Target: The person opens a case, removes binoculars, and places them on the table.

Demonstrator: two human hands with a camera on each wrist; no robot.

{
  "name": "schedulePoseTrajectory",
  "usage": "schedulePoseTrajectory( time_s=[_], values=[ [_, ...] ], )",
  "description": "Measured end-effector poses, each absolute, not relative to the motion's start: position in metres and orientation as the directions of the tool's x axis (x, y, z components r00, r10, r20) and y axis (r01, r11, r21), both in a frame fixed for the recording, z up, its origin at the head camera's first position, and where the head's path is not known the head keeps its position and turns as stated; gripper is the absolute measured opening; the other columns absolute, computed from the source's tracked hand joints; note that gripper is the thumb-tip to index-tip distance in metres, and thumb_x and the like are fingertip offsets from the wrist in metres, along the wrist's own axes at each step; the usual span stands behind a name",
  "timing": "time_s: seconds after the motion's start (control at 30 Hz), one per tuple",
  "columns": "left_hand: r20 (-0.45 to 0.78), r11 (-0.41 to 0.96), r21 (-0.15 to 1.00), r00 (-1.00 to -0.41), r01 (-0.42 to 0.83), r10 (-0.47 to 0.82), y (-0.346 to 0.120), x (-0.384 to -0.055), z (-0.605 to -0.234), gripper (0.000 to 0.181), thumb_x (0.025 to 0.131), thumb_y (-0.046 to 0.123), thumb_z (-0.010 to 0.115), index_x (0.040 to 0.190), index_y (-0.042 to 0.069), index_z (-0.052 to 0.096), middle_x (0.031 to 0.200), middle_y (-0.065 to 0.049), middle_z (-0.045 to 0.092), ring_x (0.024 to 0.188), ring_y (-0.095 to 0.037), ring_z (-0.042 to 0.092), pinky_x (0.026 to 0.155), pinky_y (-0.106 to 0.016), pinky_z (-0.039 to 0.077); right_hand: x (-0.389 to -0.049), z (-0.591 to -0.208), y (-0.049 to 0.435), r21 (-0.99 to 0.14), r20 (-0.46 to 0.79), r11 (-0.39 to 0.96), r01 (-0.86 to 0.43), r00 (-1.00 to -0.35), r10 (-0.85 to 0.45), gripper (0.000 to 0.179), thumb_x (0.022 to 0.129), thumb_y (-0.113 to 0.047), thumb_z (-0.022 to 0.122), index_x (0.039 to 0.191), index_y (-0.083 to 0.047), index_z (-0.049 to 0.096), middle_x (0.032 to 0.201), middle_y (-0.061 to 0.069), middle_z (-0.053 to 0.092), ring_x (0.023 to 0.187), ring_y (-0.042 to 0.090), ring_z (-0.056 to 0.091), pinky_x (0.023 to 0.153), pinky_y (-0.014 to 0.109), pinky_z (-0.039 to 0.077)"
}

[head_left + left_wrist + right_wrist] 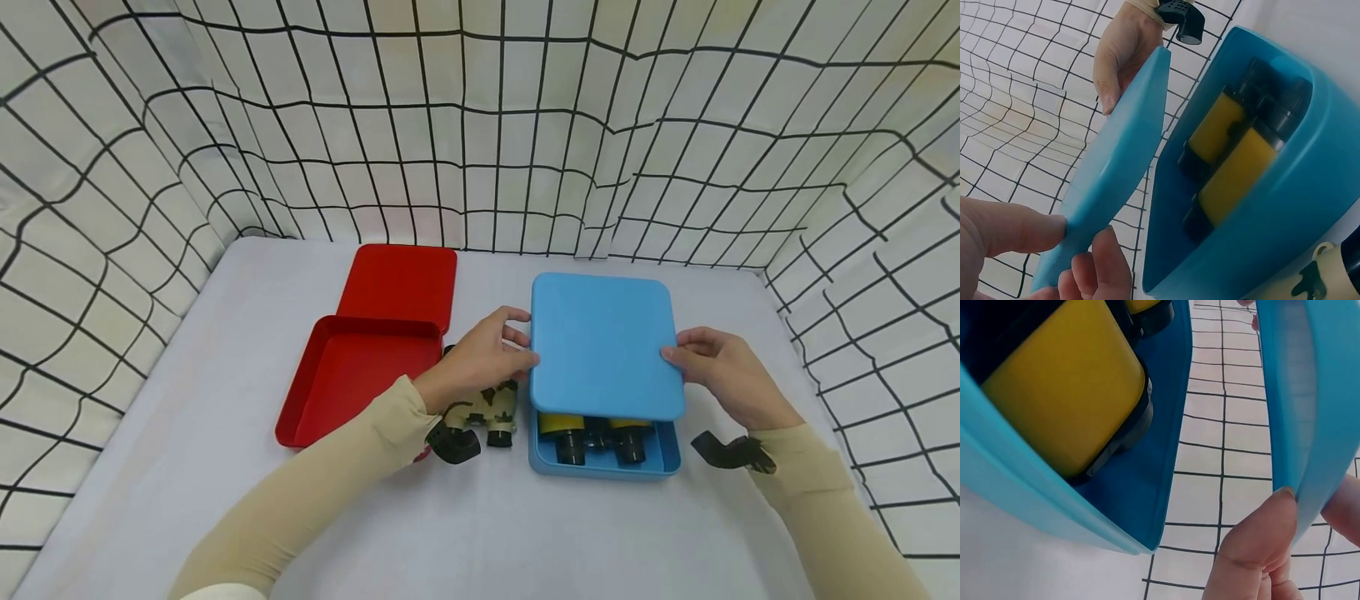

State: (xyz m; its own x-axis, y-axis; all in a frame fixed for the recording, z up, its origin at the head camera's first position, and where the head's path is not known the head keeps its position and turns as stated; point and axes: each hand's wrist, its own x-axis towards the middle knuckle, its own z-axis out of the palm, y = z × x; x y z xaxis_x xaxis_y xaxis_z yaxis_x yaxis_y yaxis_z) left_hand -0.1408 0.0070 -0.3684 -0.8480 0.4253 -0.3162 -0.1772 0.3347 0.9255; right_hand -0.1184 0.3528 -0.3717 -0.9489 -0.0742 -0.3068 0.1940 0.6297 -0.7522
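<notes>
A blue lid (606, 346) is held partly over a blue box (600, 475), tilted and apart from its near side. My left hand (487, 354) pinches the lid's left edge, thumb on top and fingers below, as the left wrist view shows. At the opposite edge my right hand (723, 371) pinches it between thumb and fingers. Inside the box lie yellow and black binoculars (1235, 156); in the head view the lid hides most of them. Beside the box, under my left hand, sit camouflage-patterned binoculars (498, 408), partly hidden.
To the left stands an open red box (300, 392) with its red lid (401, 283) laid back behind it. A white cloth (510, 533) covers the table. Black-lined grid netting (495, 125) walls the back and sides. A black wrist camera (731, 452) sits on each sleeve.
</notes>
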Motion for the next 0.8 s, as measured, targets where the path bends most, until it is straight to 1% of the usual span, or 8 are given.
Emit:
schedulePoseTrajectory(
  time_s=[0.03, 0.17, 0.2, 0.4, 0.53, 0.57, 0.67, 0.8],
  values=[
    [-0.317, 0.334, 0.926, -0.848, -0.178, 0.426, 0.007, -0.142, -0.368, 0.064, 0.099, 0.017, 0.068, 0.155, 0.015, 0.036, 0.134, -0.014, 0.058, 0.103, -0.026, 0.071, 0.094, -0.044, 0.062, -0.119, -0.372, 0.353, -0.752, -0.306, 0.63, 0.194, -0.949, -0.074, 0.067, 0.102, -0.053, 0.058, 0.139, 0.002, 0.049, 0.129, 0.02, 0.065, 0.102, 0.018, 0.072, 0.108, 0.052, 0.049],
    [-0.316, 0.328, 0.927, -0.85, -0.182, 0.422, 0.008, -0.144, -0.366, 0.065, 0.099, 0.016, 0.069, 0.155, 0.015, 0.036, 0.134, -0.014, 0.058, 0.102, -0.025, 0.071, 0.094, -0.044, 0.062, -0.123, -0.372, 0.354, -0.749, -0.304, 0.634, 0.191, -0.95, -0.073, 0.066, 0.102, -0.053, 0.058, 0.138, 0.001, 0.049, 0.128, 0.019, 0.065, 0.1, 0.015, 0.072, 0.103, 0.038, 0.052],
    [-0.316, 0.328, 0.927, -0.85, -0.181, 0.421, 0.008, -0.145, -0.365, 0.065, 0.099, 0.016, 0.069, 0.154, 0.015, 0.036, 0.134, -0.013, 0.058, 0.102, -0.025, 0.071, 0.094, -0.044, 0.062, -0.124, -0.372, 0.354, -0.748, -0.303, 0.636, 0.19, -0.95, -0.073, 0.066, 0.102, -0.053, 0.058, 0.138, 0.001, 0.049, 0.128, 0.019, 0.065, 0.1, 0.015, 0.072, 0.102, 0.036, 0.053],
    [-0.314, 0.34, 0.924, -0.851, -0.174, 0.421, 0.009, -0.151, -0.364, 0.064, 0.099, 0.017, 0.069, 0.154, 0.016, 0.036, 0.134, -0.012, 0.058, 0.102, -0.028, 0.073, 0.096, -0.046, 0.061, -0.129, -0.371, 0.356, -0.752, -0.303, 0.631, 0.191, -0.95, -0.073, 0.067, 0.102, -0.054, 0.057, 0.139, 0.001, 0.049, 0.13, 0.019, 0.064, 0.101, 0.015, 0.071, 0.1, 0.03, 0.054],
    [-0.316, 0.357, 0.919, -0.853, -0.167, 0.415, 0.009, -0.155, -0.364, 0.063, 0.099, 0.018, 0.069, 0.154, 0.016, 0.037, 0.133, -0.012, 0.058, 0.099, -0.028, 0.075, 0.096, -0.044, 0.061, -0.133, -0.371, 0.356, -0.766, -0.293, 0.615, 0.186, -0.953, -0.078, 0.066, 0.102, -0.052, 0.059, 0.138, 0.002, 0.048, 0.129, 0.019, 0.063, 0.097, 0.011, 0.071, 0.089, 0.015, 0.054],
    [-0.318, 0.36, 0.918, -0.853, -0.168, 0.414, 0.009, -0.156, -0.364, 0.063, 0.099, 0.019, 0.069, 0.154, 0.016, 0.037, 0.133, -0.012, 0.058, 0.099, -0.027, 0.075, 0.097, -0.044, 0.061, -0.134, -0.371, 0.356, -0.771, -0.29, 0.61, 0.183, -0.954, -0.079, 0.065, 0.102, -0.051, 0.059, 0.138, 0.003, 0.048, 0.129, 0.02, 0.063, 0.097, 0.01, 0.071, 0.087, 0.012, 0.053],
    [-0.323, 0.356, 0.918, -0.851, -0.175, 0.413, 0.009, -0.159, -0.364, 0.063, 0.1, 0.018, 0.068, 0.154, 0.016, 0.037, 0.133, -0.012, 0.058, 0.098, -0.026, 0.075, 0.097, -0.044, 0.061, -0.137, -0.37, 0.356, -0.777, -0.294, 0.601, 0.19, -0.953, -0.079, 0.066, 0.102, -0.051, 0.06, 0.137, 0.003, 0.048, 0.13, 0.021, 0.062, 0.096, 0.01, 0.071, 0.085, 0.01, 0.053],
    [-0.329, 0.345, 0.919, -0.851, -0.189, 0.41, 0.01, -0.163, -0.364, 0.063, 0.1, 0.017, 0.068, 0.155, 0.016, 0.036, 0.133, -0.013, 0.057, 0.102, -0.032, 0.075, 0.098, -0.046, 0.06, -0.141, -0.37, 0.356, -0.763, -0.311, 0.612, 0.207, -0.948, -0.067, 0.068, 0.101, -0.053, 0.059, 0.138, 0.002, 0.048, 0.133, 0.02, 0.06, 0.1, 0.016, 0.071, 0.087, 0.011, 0.053]
  ],
)
